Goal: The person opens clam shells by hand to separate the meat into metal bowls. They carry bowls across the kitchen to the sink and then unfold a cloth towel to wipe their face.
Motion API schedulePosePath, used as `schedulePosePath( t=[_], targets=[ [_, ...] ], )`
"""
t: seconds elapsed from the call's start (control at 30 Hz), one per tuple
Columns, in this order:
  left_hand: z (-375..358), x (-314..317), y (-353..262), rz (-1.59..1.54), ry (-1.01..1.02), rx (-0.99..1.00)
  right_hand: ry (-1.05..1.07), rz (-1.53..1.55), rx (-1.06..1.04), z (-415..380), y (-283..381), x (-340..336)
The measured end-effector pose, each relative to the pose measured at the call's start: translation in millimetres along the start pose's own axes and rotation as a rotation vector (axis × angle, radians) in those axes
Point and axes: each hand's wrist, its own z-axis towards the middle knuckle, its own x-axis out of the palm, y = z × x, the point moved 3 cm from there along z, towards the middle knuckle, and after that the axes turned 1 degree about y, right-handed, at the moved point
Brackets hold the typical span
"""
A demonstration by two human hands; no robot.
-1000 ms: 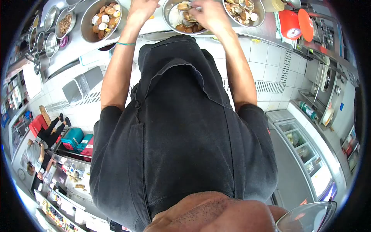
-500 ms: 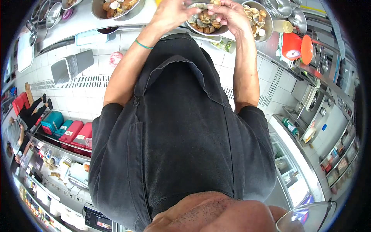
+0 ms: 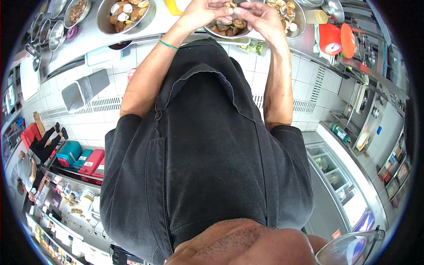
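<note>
My left hand [image 3: 199, 14], with a green band on its wrist, is closed in a pinch at a small clam [image 3: 230, 5]. The fingers of my right hand [image 3: 263, 21] meet the left fingertips at the same clam and are also pinched. Both hands hover over a metal bowl [image 3: 223, 37] of brown-shelled clams, partly covered by the fingers. To the right stands another metal bowl [image 3: 301, 25] with clams, several showing pale insides. On the left, a larger metal bowl [image 3: 149, 21] holds brown clams and white ones.
A yellow object [image 3: 173, 6] lies between the bowls. Right of them are a squeeze bottle [image 3: 317, 17] and a red scale [image 3: 330, 39]. Smaller metal bowls [image 3: 57, 35] stand far left. A grey bin [image 3: 76, 96] is on the floor. Another person [image 3: 26, 170] sits far left.
The view has tilted, so the counter and bowls sit slightly lower and further left. My left fingers, blurred and apart from the right before, now meet the right fingertips at the clam.
</note>
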Motion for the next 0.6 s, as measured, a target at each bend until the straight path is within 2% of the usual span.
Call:
schedulePosePath(
  t=[0.13,0.23,0.33,0.43,0.53,0.6],
  targets=[
    [-1.6,-5.7,-1.9,0.007,0.076,-0.034,-0.059,-0.156,-0.311,-4.6,13.6,12.0],
    [-3.2,-9.4,-1.6,-0.001,0.119,-0.034,-0.238,-0.370,-0.496,-7.5,36.5,19.1],
    [-8.1,-8.9,-3.2,-0.045,0.115,-0.045,-0.186,-0.372,-0.317,-7.0,44.9,19.0],
    [-9.3,-6.7,-7.0,-0.057,0.053,-0.030,-0.167,-0.446,-0.406,-5.7,46.9,20.1],
    [-6.9,-9.3,-10.4,0.010,0.016,-0.039,-0.075,-0.430,-0.279,-3.6,57.8,21.9],
    [-4.3,-18.1,-8.6,0.045,0.022,-0.123,-0.063,-0.302,-0.064,-2.2,65.4,19.9]
  ],
)
